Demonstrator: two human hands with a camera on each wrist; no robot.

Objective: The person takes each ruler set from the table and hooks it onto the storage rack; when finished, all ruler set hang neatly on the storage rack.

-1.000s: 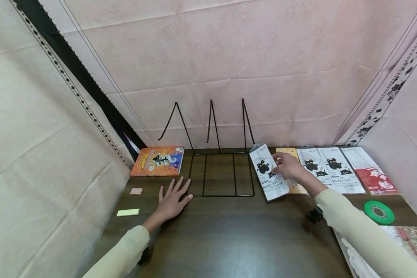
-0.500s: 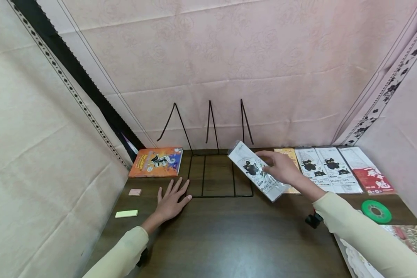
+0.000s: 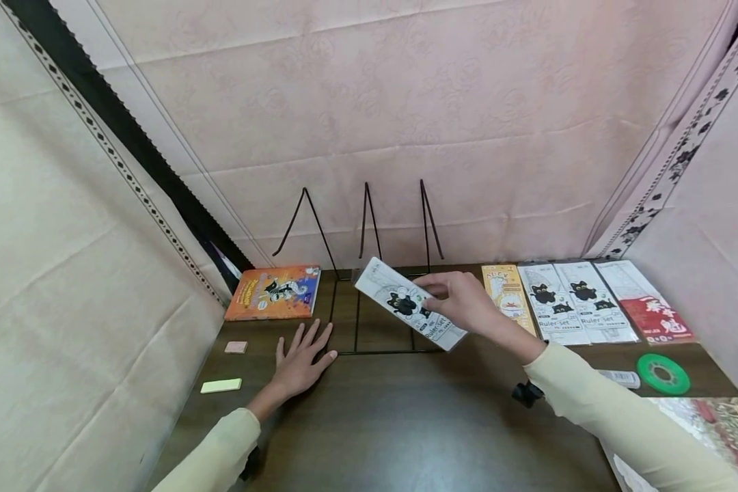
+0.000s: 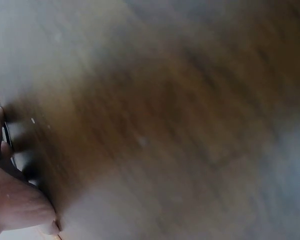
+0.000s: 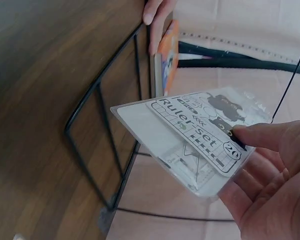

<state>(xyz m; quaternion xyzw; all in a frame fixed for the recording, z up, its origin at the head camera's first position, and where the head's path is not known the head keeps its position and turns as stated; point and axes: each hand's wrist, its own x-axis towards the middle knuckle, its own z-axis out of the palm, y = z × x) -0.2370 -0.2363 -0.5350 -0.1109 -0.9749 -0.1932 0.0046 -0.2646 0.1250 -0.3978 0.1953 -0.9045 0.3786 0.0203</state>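
Note:
My right hand [image 3: 461, 301] pinches a ruler set [image 3: 400, 301] in a clear sleeve, thumb on its front and fingers behind. The packet is white with black cats and tilts over the black wire rack [image 3: 357, 328]; in the right wrist view the words on the ruler set [image 5: 200, 130] can be read. Spread flat on the table, my left hand [image 3: 298, 365] has its fingertips at the rack's left front corner. Only part of the left hand [image 4: 15, 195] shows at the edge of the left wrist view.
An orange book [image 3: 273, 292] lies left of the rack, with a pink eraser [image 3: 236, 347] and a pale green strip [image 3: 221, 386] before it. To the right are a yellow packet [image 3: 508, 297], two ruler sets [image 3: 568, 304], a red-and-white packet [image 3: 646, 301] and a green ring [image 3: 663, 374].
My right hand has carried the ruler set leftward from beside the yellow packet to over the rack, tilting it further. The left hand stays on the table.

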